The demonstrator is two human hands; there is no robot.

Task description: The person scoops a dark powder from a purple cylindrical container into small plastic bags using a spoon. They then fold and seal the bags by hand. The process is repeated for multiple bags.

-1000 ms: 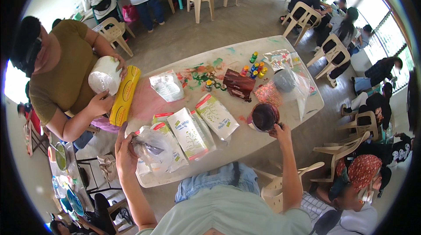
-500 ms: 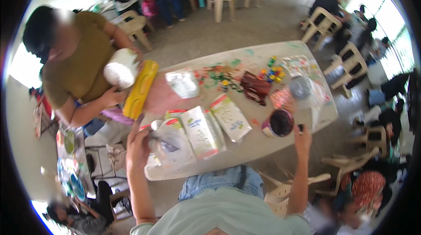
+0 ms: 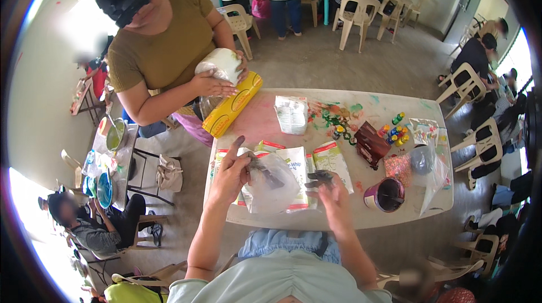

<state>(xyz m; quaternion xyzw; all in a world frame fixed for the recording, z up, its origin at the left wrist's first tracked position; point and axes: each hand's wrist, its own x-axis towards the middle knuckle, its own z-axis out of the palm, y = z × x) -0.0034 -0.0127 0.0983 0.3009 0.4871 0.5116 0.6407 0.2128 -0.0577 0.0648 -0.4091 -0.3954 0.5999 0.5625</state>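
My left hand [image 3: 230, 174] is closed on the edge of a clear plastic bag [image 3: 276, 190] with a dark smear inside, held above the table. My right hand [image 3: 334, 194] pinches a small dark thing [image 3: 320, 177], its kind too unclear to name, just right of the bag. Dark stains mark the fingers of my left hand. Beneath and behind the bag lie several white packs with red and green print, among them a white pack [image 3: 332, 162]. Right of my right hand stands a purple tub [image 3: 385, 194] with dark contents.
Across the table [image 3: 282, 223], a person holds a white wrapped roll [image 3: 220, 66] above a long yellow box [image 3: 232, 105]. Small colour bottles [image 3: 398, 133], a brown packet [image 3: 371, 144] and a bag of pink bits [image 3: 398, 168] lie at the right. Plastic chairs [image 3: 355, 16] stand around.
My right hand has moved left from beside the purple tub to the bag. My left hand has lifted the clear bag off the packs. The whole view has shifted.
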